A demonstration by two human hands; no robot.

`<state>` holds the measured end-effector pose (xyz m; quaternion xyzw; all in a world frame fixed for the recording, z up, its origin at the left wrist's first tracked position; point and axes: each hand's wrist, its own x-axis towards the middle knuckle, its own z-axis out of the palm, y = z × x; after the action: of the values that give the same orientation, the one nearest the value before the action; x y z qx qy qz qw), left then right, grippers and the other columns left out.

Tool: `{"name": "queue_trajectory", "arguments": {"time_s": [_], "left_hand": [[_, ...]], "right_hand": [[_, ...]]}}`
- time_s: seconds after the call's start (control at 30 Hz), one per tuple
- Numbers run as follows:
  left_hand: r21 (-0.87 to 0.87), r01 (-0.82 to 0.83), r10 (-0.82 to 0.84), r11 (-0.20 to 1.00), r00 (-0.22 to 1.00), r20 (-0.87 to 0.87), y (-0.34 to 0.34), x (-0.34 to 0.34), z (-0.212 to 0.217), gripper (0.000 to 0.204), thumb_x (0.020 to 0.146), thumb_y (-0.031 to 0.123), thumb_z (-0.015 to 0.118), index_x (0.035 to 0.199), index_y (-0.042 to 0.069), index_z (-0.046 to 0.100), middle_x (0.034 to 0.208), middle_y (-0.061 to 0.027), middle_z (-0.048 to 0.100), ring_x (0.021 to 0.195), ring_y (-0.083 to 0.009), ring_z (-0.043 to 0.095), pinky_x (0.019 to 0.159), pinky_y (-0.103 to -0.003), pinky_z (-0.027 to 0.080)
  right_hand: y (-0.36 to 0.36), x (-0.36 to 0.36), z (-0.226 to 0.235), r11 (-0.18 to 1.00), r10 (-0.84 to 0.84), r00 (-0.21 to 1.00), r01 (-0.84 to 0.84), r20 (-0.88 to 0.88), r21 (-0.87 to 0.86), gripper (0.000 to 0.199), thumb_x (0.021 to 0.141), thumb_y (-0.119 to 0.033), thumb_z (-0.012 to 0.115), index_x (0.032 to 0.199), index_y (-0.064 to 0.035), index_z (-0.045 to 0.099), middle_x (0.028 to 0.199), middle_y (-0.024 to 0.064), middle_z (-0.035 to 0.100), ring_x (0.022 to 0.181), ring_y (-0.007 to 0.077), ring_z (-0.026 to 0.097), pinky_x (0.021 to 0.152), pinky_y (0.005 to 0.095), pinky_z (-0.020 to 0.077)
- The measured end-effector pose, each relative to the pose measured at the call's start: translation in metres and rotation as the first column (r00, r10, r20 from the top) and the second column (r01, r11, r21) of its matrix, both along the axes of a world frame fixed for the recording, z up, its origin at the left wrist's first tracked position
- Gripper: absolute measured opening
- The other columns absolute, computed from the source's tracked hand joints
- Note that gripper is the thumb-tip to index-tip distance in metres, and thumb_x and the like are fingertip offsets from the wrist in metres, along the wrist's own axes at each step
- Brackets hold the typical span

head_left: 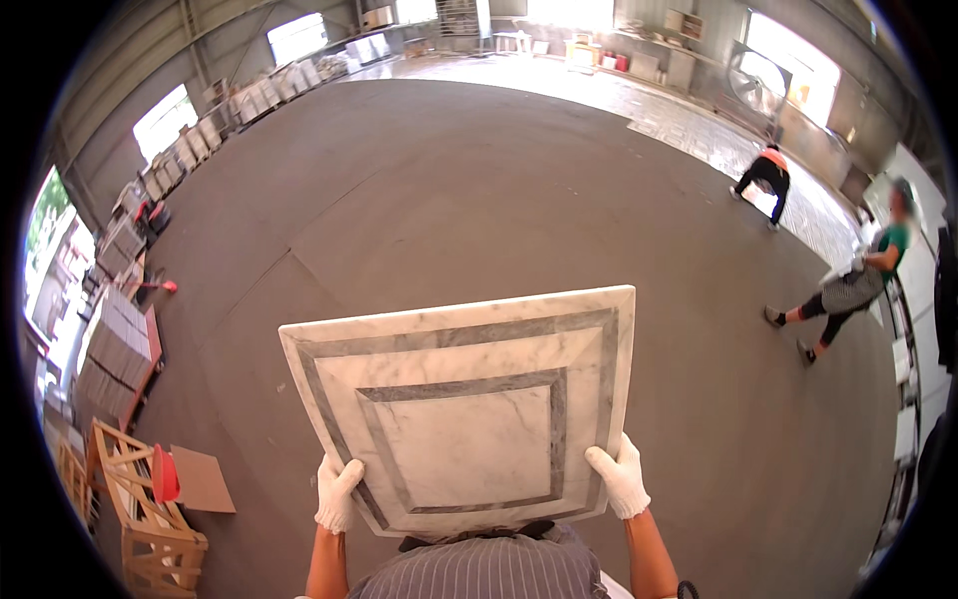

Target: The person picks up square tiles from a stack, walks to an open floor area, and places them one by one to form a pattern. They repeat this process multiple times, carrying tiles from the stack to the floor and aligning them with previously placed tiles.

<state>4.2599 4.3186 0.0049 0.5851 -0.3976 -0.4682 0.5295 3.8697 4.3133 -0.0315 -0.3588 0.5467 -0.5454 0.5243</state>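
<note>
I carry a square white marble tile with two grey inlaid square borders, held flat in front of my chest. My left hand, in a white glove, grips the tile's near left edge. My right hand, also gloved in white, grips its near right edge. The tile hides my body below it except a striped apron at the bottom of the view.
A wide dark floor stretches ahead. Stacked tiles and wooden crates line the left side. Two people are on the right, one bending over farther back. Racks with slabs stand along the right wall.
</note>
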Motion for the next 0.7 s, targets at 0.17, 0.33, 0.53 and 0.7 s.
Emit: {"name": "queue_trajectory", "arguments": {"time_s": [0.17,0.33,0.53,0.7], "left_hand": [[0.01,-0.021,0.021,1.0,0.999,-0.03,-0.107,-0.003,-0.008,0.047,0.082,0.017,0.063,0.123,-0.004,0.053,0.111,-0.0088,0.064,0.099,-0.0168,0.06,0.091,-0.033,0.048],[0.006,0.024,-0.024,1.0,0.999,-0.021,-0.206,0.008,-0.013,0.051,0.081,0.02,0.066,0.125,-0.002,0.052,0.115,-0.0069,0.062,0.105,-0.0165,0.057,0.095,-0.034,0.044],[0.017,0.249,-0.247,0.968,0.965,-0.086,-0.409,-0.035,0.01,0.042,0.085,0.013,0.067,0.122,-0.003,0.054,0.109,-0.0053,0.063,0.096,-0.0119,0.058,0.087,-0.029,0.048],[0.062,0.301,-0.3,0.952,0.954,-0.023,-0.524,-0.056,-0.001,0.041,0.085,0.013,0.067,0.121,-0.003,0.055,0.107,-0.0055,0.064,0.094,-0.012,0.058,0.085,-0.029,0.049]], "right_hand": [[-0.117,-0.001,0.009,0.999,0.013,0.999,-0.012,-0.032,0.035,0.036,0.082,-0.009,0.066,0.115,0.0033,0.058,0.101,0.0069,0.065,0.09,0.0134,0.059,0.082,0.0305,0.049],[-0.186,0.011,-0.004,0.994,-0.102,0.995,0.102,0.0,-0.029,0.036,0.083,-0.007,0.063,0.117,0.0029,0.057,0.103,0.006,0.065,0.09,0.0141,0.059,0.083,0.0304,0.0482],[-0.308,-0.021,-0.002,0.963,-0.269,0.963,0.269,0.028,-0.012,0.039,0.085,-0.009,0.061,0.122,0.0032,0.054,0.111,0.0075,0.062,0.099,0.0159,0.057,0.09,0.032,0.0455],[-0.392,-0.031,-0.019,0.939,-0.345,0.936,0.343,0.072,0.034,0.042,0.085,-0.011,0.063,0.123,0.0037,0.053,0.11,0.0076,0.062,0.099,0.0161,0.057,0.091,0.0324,0.0449]]}}
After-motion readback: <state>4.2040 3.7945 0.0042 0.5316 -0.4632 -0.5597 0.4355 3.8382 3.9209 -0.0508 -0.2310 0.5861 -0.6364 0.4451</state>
